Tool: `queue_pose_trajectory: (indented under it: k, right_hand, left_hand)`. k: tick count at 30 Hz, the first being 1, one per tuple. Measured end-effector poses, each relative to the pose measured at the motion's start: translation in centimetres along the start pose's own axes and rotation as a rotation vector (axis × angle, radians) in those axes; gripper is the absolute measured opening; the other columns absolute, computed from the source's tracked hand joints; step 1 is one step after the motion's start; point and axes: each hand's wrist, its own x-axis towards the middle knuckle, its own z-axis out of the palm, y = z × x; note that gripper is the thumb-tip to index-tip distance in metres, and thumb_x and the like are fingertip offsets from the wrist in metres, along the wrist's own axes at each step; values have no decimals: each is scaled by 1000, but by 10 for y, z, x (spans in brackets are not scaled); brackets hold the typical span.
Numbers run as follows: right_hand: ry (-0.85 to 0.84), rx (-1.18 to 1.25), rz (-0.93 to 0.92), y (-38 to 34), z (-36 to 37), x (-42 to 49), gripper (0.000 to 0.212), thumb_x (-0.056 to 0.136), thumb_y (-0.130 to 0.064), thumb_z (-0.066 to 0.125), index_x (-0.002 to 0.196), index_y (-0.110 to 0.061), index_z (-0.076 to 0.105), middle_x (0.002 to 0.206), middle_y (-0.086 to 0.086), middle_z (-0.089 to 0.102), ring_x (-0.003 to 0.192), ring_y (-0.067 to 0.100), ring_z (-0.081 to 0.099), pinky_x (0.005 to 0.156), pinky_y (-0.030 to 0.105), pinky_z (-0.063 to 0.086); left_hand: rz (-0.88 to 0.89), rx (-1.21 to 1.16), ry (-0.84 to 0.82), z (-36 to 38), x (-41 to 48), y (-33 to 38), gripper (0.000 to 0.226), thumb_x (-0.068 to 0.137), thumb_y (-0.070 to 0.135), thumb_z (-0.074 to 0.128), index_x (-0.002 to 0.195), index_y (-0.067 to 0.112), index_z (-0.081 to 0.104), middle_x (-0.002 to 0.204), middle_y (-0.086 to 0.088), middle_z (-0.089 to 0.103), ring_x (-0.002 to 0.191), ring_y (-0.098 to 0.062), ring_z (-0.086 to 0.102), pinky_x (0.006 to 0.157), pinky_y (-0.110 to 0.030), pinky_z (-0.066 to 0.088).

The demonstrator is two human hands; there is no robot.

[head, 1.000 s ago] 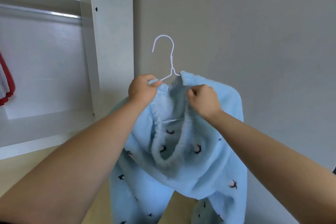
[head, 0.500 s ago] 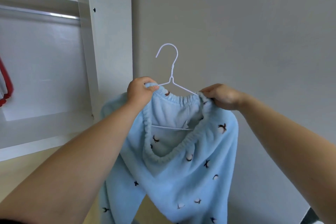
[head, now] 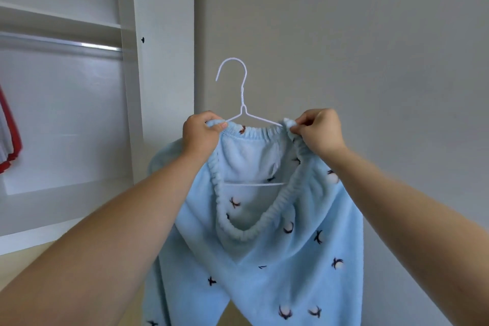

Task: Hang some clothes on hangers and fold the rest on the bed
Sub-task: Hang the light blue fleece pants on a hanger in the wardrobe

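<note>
Light blue fleece pants [head: 264, 251] with small dark prints hang in front of me, their elastic waistband stretched over a white wire hanger [head: 242, 99]. The hanger's hook sticks up above the waistband and its bottom bar shows inside the waist opening. My left hand [head: 201, 132] grips the waistband's left end together with the hanger's left shoulder. My right hand [head: 318, 131] pinches the waistband's right end at the hanger's right shoulder. The pant legs drop out of view below.
An open white wardrobe [head: 158, 61] stands at the left with a metal clothes rail [head: 60, 43] under a shelf. A red and white garment [head: 9, 137] hangs at the far left edge. A plain grey wall [head: 357, 47] is behind the pants.
My right hand moved outward to the right, pulling the waistband taut across the hanger. The waistband now spans both hanger shoulders. My left hand kept its grip.
</note>
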Motion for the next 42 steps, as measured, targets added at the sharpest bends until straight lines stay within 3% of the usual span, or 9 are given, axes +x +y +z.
queue_pose_trajectory:
  k: [5,8,12,17,23,28,33,39,42]
  right_hand:
    - [84,16,-258,-51,3,8,21,81,-8,72,66,-15,59,69,-3,58,64,15,54,61,20,41]
    - [-33,-174,-314,-57,0,11,15,83,-6,68,70,0,64,89,4,59,79,19,55,70,20,38]
    - [-137,-95,-160,-58,-17,23,11,84,-3,66,90,-11,63,80,-3,62,71,14,58,63,8,40]
    - [-608,-178,166,-45,-30,29,16,89,-16,65,75,-9,69,70,5,65,65,18,58,67,28,49]
    - [-96,-273,41,-33,-5,16,34,84,-15,66,56,-7,48,54,4,38,57,18,31,49,29,29]
    - [260,-205,-33,-46,-16,29,34,76,-13,59,50,-14,36,46,-1,36,44,17,29,43,25,22]
    - [100,-289,138,-22,-6,13,28,78,-12,61,56,-12,43,54,3,43,59,28,42,51,26,32]
    - [61,-338,-54,-5,2,-9,10,81,-17,62,73,-14,57,68,4,59,70,30,56,58,29,38]
    - [49,-333,-128,-1,-7,-9,8,81,-14,63,77,-12,57,69,4,58,71,30,55,60,32,41]
  left_hand:
    - [83,-60,22,0,24,36,17,80,6,71,68,17,65,64,14,60,65,-8,55,64,-17,42]
    - [98,-62,66,2,26,40,18,78,5,71,67,17,64,62,13,58,65,-9,53,64,-18,41]
    - [104,-60,69,1,26,39,10,78,4,71,72,10,68,67,5,62,70,-14,56,69,-24,44]
    - [143,-23,2,8,16,37,5,78,2,71,76,7,70,77,-2,66,76,-17,60,71,-19,44]
    - [185,225,192,19,12,52,10,86,6,63,85,2,73,95,-15,60,95,-29,51,83,-30,39]
    - [277,1,265,29,-10,70,14,82,-1,62,70,5,61,75,-6,56,70,-11,45,65,-21,30]
    - [101,100,-282,64,-76,14,22,88,1,56,69,12,54,69,3,56,71,-19,54,63,-28,37]
    - [85,106,-364,51,-68,10,26,87,5,62,66,17,55,65,3,57,69,-19,55,67,-30,43]
    - [378,256,-105,30,-48,23,17,88,9,59,73,3,65,77,-14,63,77,-30,59,72,-36,41]
